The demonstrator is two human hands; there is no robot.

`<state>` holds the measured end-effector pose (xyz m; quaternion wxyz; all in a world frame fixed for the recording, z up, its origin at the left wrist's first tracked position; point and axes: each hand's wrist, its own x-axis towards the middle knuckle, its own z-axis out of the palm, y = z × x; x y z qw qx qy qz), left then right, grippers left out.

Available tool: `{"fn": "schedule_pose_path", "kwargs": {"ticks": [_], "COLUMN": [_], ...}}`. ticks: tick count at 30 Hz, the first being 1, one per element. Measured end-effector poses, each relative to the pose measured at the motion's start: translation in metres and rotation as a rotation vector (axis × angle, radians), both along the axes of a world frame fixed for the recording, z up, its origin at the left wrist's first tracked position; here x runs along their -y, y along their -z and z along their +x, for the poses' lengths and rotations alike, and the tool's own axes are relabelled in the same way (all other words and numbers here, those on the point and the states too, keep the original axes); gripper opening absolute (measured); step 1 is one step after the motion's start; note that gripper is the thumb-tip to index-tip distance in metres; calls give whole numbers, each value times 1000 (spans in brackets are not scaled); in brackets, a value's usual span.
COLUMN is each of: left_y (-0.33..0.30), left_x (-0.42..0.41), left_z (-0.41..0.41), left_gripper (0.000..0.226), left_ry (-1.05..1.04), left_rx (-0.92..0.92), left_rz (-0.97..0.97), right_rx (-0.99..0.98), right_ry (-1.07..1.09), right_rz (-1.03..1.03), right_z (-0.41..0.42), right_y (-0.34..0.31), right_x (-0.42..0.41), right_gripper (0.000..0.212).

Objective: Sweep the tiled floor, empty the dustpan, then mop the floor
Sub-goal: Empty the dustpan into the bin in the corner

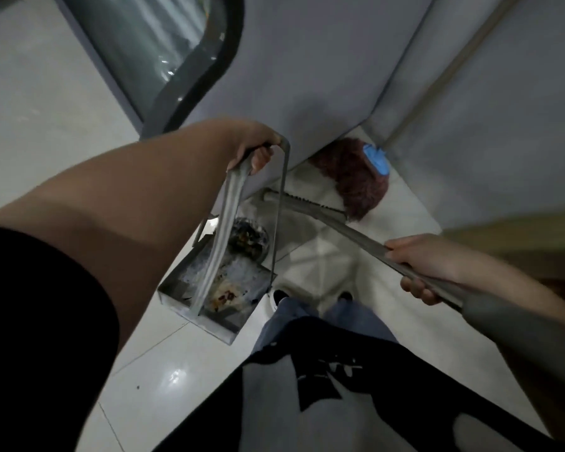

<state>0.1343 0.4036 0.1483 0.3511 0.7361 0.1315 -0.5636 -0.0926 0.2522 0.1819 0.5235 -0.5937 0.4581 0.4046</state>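
Mid-sweep, a person stands on a white tiled floor (163, 380), the left hand (253, 148) with its fingers (261, 159) curled round the top of a metal dustpan's (190, 288) tall looped handle, the right hand (419, 267) clasping the grey shaft of a broom (317, 212) that slants down toward a grey wall (307, 76). The pan sits on the tiles just in front of the person's left foot and already carries a heap of dark litter and scraps toward its back; whether its front lip lies flat on the tile cannot be told. A reddish-brown mop head (353, 177) with a blue collar (377, 158) rests in the corner beyond the broom, its pale pole leaning up the wall, apparently waiting for the last stage. The sweeping looks close to finished. To do this step well, the lip probably needs pressing flush to the floor while the broom draws short, low strokes toward it. When it is lifted for emptying, the loaded pan should stay tilted back, since a forward tip could spill the heap.
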Motion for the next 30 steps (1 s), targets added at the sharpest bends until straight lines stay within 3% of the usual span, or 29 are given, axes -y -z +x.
{"fn": "schedule_pose_path", "kwargs": {"ticks": [8, 10, 12, 20, 26, 30], "left_y": [67, 84, 99, 109, 113, 98], "left_x": [69, 79, 91, 115, 122, 126], "left_z": [41, 50, 57, 50, 43, 43], "left_gripper": [44, 53, 63, 51, 81, 48], "left_ry": [200, 174, 282, 423, 283, 376], "left_rx": [-26, -48, -24, -84, -253, -102], "left_rz": [134, 143, 197, 242, 148, 182], "right_rx": [-45, -79, -102, -175, -182, -165], "right_ry": [57, 66, 83, 179, 226, 244], "right_rz": [53, 94, 113, 111, 110, 107], "right_z": [0, 0, -1, 0, 4, 2], "right_y": [32, 43, 56, 82, 80, 80], "right_x": [32, 42, 48, 51, 51, 53], "right_gripper": [13, 16, 21, 20, 17, 21]}}
